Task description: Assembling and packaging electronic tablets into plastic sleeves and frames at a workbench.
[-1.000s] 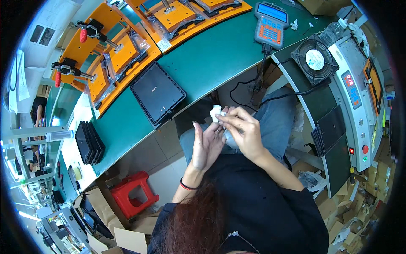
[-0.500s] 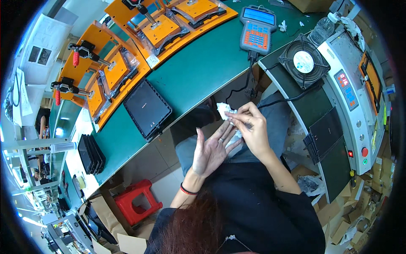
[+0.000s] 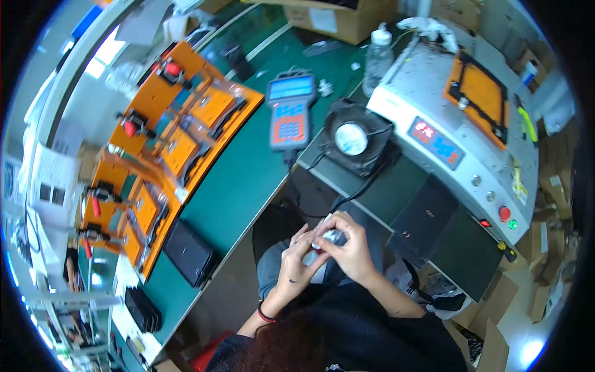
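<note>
Both hands meet over my lap around a crumpled white tissue (image 3: pixel 310 256). My right hand (image 3: pixel 351 249) pinches it between thumb and fingers. My left hand (image 3: pixel 295 265) has its fingers curled in against the tissue, touching the right fingertips; a dark smudge marks its back and a red and black band circles the wrist. Part of the tissue is hidden by the fingers. Closest to the right hand, a flat black panel (image 3: pixel 427 217) lies on the bench edge. A black rectangular casing (image 3: pixel 189 253) rests on the green table to the left.
Orange clamp fixtures (image 3: pixel 180 149) line the table's far left. A blue-grey handheld device (image 3: pixel 289 111), a round black fan (image 3: pixel 351 139) and a clear bottle (image 3: pixel 377 59) stand ahead. A white machine (image 3: pixel 458 118) with lit buttons fills the right. Stacked black casings (image 3: pixel 142 309) sit lower left.
My left hand has gone from open, palm up, to curled around the tissue. Both hands have come together and moved lower. The view has turned toward the right.
</note>
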`<state>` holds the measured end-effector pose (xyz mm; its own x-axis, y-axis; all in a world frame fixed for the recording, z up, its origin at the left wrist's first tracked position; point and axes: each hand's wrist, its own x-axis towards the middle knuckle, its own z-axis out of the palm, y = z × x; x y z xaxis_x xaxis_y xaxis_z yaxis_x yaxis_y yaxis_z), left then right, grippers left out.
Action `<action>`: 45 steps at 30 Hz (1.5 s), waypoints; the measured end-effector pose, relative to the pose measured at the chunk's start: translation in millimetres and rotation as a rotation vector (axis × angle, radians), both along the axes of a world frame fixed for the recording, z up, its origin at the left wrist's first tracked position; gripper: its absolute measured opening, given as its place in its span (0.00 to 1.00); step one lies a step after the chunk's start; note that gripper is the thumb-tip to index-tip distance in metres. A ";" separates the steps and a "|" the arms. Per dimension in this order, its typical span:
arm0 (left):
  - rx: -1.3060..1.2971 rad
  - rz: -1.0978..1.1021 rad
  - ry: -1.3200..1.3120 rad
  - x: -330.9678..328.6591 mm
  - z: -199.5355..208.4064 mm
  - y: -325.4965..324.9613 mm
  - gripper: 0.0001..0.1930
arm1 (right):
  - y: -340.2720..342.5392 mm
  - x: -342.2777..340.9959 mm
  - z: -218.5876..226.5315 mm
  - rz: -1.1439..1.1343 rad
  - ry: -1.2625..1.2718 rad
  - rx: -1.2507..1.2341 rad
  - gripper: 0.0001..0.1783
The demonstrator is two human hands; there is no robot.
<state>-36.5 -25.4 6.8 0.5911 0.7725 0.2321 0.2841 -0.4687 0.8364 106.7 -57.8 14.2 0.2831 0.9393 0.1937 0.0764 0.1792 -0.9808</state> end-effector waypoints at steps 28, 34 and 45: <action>-1.194 -0.365 -1.174 -79.2 19.1 44.5 0.32 | 110.8 31.6 112.8 -0.383 -0.935 0.357 0.17; -1.299 -0.394 -1.425 -90.3 17.3 35.4 0.28 | 238.1 116.1 92.9 -0.287 -1.899 -0.307 0.12; -1.223 -0.581 -1.137 -44.3 0.7 46.0 0.49 | 52.4 -13.5 130.5 0.283 -0.797 0.065 0.12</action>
